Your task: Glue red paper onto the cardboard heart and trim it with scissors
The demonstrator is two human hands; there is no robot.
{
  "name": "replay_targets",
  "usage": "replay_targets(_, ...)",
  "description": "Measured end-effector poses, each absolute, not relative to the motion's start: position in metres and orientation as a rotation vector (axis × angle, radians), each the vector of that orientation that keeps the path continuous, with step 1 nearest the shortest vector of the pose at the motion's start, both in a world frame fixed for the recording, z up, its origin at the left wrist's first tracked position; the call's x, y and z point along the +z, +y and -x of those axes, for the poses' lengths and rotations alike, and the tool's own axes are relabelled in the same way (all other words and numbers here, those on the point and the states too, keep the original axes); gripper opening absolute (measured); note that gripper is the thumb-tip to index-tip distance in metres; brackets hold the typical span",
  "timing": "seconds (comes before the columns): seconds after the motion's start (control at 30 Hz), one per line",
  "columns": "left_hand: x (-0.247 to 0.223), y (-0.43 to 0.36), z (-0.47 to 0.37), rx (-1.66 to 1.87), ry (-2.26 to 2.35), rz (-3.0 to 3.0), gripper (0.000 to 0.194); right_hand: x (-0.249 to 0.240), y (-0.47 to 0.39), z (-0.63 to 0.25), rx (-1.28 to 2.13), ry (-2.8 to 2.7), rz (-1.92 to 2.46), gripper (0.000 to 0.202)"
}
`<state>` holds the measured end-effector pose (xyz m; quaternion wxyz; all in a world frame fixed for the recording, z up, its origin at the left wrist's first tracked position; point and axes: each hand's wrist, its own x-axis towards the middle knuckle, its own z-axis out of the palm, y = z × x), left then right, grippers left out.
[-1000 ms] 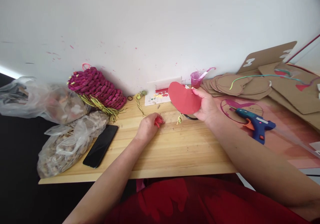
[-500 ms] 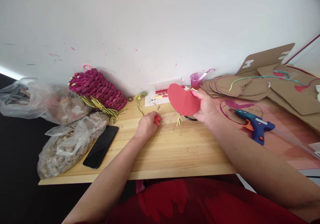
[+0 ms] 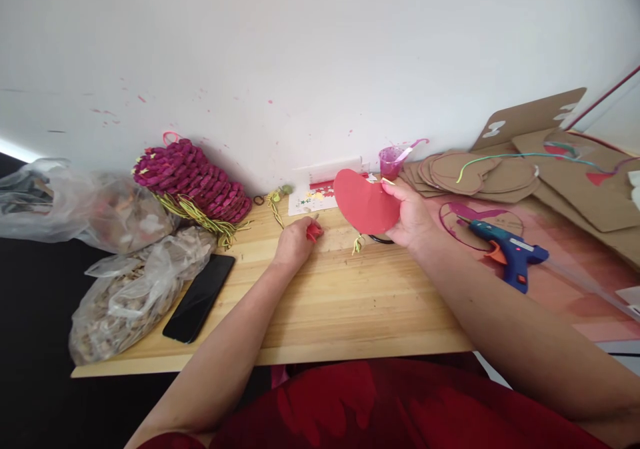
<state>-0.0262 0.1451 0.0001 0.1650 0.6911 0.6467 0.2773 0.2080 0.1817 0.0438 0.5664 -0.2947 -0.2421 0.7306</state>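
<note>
My right hand [image 3: 411, 214] grips a red paper heart [image 3: 365, 202] by its right side, thumb on the front face, holding it tilted above the table. Part of a black loop [image 3: 381, 239], perhaps a scissors handle, shows beneath it. My left hand [image 3: 294, 243] is curled near the table top with small red paper scraps [image 3: 314, 232] at its fingers. Just beyond that hand lies a white card with small stars [image 3: 310, 201]. A bit of yellow-green string [image 3: 357, 243] rests below the heart.
A blue glue gun [image 3: 515, 255] lies at right by cardboard hearts [image 3: 470, 172]. A pink cup [image 3: 391, 162] stands near the wall. To the left are a magenta tasselled craft piece [image 3: 193, 179], a black phone [image 3: 200, 297] and plastic bags [image 3: 140, 295].
My left hand has shifted slightly up and its fingers have turned, with the red scraps now drawn closer into them. The right hand and the heart have barely moved.
</note>
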Motion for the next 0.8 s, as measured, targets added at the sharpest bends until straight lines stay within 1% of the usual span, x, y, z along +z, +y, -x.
replay_targets(0.1, 0.001, 0.143, 0.025, 0.781, 1.827, -1.971, 0.026, 0.043, 0.182, -0.208, 1.727, -0.581, 0.693, 0.019)
replay_targets(0.2, 0.003, 0.142, 0.027, 0.794, 1.811, -1.958, 0.028, 0.042, 0.182, -0.208, 1.714, -0.568, 0.713, 0.016)
replay_targets(0.27, 0.007, 0.141, 0.033, 0.827, 1.801, -1.927, 0.024, 0.043, 0.183, -0.208, 1.704, -0.564, 0.722, 0.013)
replay_targets(0.37, 0.017, 0.136, 0.049, 0.924, 1.796, -1.833, 0.006, 0.045, 0.182, -0.207, 1.694, -0.580, 0.712, 0.012)
replay_targets(0.4, 0.021, 0.133, 0.055, 0.974, 1.770, -1.761, 0.009, 0.045, 0.182, -0.206, 1.692, -0.582, 0.717, 0.012)
replay_targets(0.5, 0.030, 0.122, 0.069, 1.121, 1.610, -1.406, 0.028, 0.048, 0.180, -0.206, 1.688, -0.576, 0.744, 0.010)
replay_targets(0.57, 0.033, 0.116, 0.074, 1.172, 1.566, -1.261, 0.035, 0.048, 0.178, -0.205, 1.687, -0.587, 0.747, 0.009)
replay_targets(0.7, 0.032, 0.110, 0.075, 1.204, 1.636, -1.289, 0.035, 0.047, 0.179, -0.205, 1.665, -0.610, 0.741, 0.007)
replay_targets(0.8, 0.035, 0.108, 0.073, 1.241, 1.499, -1.137, 0.034, 0.046, 0.180, -0.205, 1.650, -0.602, 0.758, 0.008)
